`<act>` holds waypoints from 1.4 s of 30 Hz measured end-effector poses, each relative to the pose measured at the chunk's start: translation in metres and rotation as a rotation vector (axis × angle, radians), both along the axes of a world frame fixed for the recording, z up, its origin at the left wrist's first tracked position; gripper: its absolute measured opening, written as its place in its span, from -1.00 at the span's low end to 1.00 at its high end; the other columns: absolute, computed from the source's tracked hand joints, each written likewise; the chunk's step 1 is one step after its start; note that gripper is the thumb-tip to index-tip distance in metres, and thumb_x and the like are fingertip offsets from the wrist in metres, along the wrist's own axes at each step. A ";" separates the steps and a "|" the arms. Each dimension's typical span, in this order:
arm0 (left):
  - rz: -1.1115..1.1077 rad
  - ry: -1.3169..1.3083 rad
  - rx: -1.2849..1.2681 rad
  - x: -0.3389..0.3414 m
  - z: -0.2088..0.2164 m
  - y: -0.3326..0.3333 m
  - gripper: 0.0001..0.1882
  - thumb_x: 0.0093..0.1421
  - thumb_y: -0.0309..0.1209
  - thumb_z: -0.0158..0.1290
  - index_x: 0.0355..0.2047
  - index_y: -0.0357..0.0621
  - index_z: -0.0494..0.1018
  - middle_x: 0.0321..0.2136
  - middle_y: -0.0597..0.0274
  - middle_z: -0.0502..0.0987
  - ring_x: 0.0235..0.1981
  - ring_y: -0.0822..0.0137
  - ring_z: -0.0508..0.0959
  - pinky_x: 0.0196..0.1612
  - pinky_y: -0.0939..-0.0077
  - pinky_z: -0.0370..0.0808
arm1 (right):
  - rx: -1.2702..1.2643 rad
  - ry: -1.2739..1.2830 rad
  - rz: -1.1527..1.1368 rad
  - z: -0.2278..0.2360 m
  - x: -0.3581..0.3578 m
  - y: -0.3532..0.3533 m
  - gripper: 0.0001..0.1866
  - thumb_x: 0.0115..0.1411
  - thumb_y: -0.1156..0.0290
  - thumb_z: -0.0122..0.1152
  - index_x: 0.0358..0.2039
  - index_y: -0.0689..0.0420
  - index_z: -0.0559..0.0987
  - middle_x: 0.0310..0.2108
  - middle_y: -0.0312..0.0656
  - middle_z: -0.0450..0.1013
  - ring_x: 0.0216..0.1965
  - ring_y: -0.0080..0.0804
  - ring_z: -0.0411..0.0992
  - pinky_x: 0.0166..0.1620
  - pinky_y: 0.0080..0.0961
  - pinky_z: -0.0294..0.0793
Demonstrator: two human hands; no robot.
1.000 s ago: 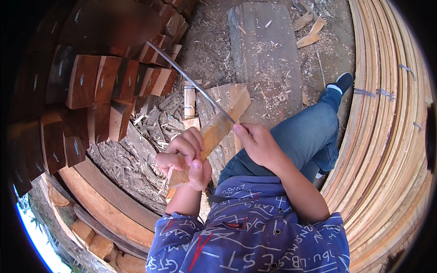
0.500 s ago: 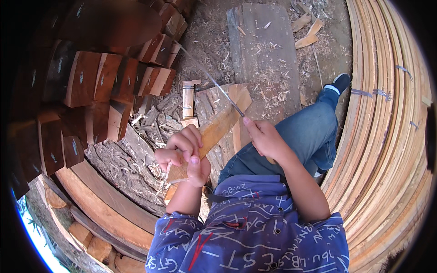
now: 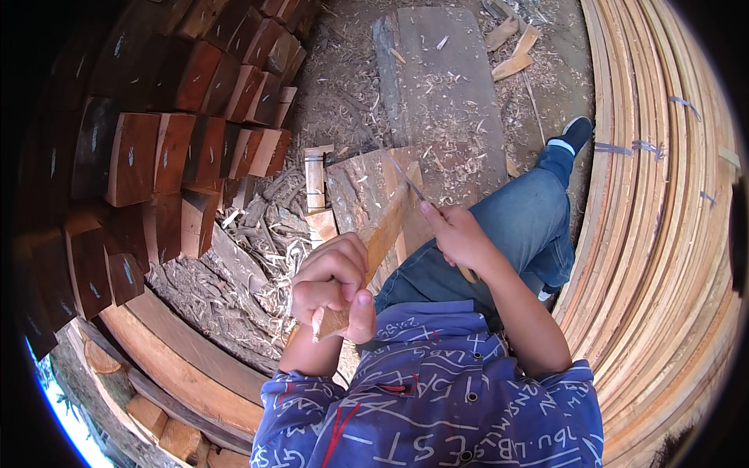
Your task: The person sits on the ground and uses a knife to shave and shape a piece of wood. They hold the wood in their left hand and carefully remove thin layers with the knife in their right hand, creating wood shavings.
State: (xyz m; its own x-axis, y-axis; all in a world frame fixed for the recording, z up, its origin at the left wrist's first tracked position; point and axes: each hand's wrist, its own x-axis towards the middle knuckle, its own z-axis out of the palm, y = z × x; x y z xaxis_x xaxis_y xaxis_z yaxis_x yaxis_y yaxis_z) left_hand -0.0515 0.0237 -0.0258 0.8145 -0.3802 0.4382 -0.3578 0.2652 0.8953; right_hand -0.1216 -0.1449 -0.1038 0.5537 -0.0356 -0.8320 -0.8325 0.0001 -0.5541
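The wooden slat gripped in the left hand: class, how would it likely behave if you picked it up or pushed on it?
The wooden slat looks thin and narrow, so probably light. It stays straight while the left hand grips one end, so likely stiff. Its flat faces suggest it would slide, not roll; thin carved edges may splinter under the blade in the right hand.

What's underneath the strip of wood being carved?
The wood strip leans on a scarred chopping block, over shavings. The left hand covers its near end; the right hand works a blade.
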 end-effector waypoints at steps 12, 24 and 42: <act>-0.015 0.013 0.015 -0.011 0.003 -0.015 -0.65 0.02 -0.49 0.12 -0.47 0.07 0.10 -0.67 0.39 0.22 -0.68 0.46 0.21 -0.56 0.49 0.18 | 0.096 -0.207 -0.018 0.032 -0.008 0.007 -0.39 0.28 0.00 -0.04 -0.56 0.39 0.49 -0.75 0.02 0.26 -0.65 -0.42 0.22 -0.50 -0.32 0.26; 0.079 0.008 -0.076 -0.016 -0.003 -0.013 -0.71 0.03 -0.52 0.05 -0.48 0.05 0.12 -0.65 0.39 0.23 -0.68 0.46 0.24 -0.56 0.46 0.25 | -0.077 -0.379 -0.022 0.040 -0.017 0.018 -0.37 0.27 -0.05 -0.06 -0.57 0.36 0.50 -0.72 0.10 0.34 -0.65 -0.11 0.36 -0.48 -0.23 0.30; 0.157 0.043 -0.095 -0.018 -0.008 -0.008 -0.68 0.03 -0.52 0.07 -0.46 0.08 0.10 -0.68 0.40 0.22 -0.70 0.48 0.23 -0.57 0.49 0.24 | -0.146 -0.240 0.028 0.021 -0.016 0.012 -0.45 0.31 0.08 -0.08 -0.55 0.38 0.45 -0.73 0.10 0.25 -0.68 -0.27 0.18 -0.49 -0.23 0.27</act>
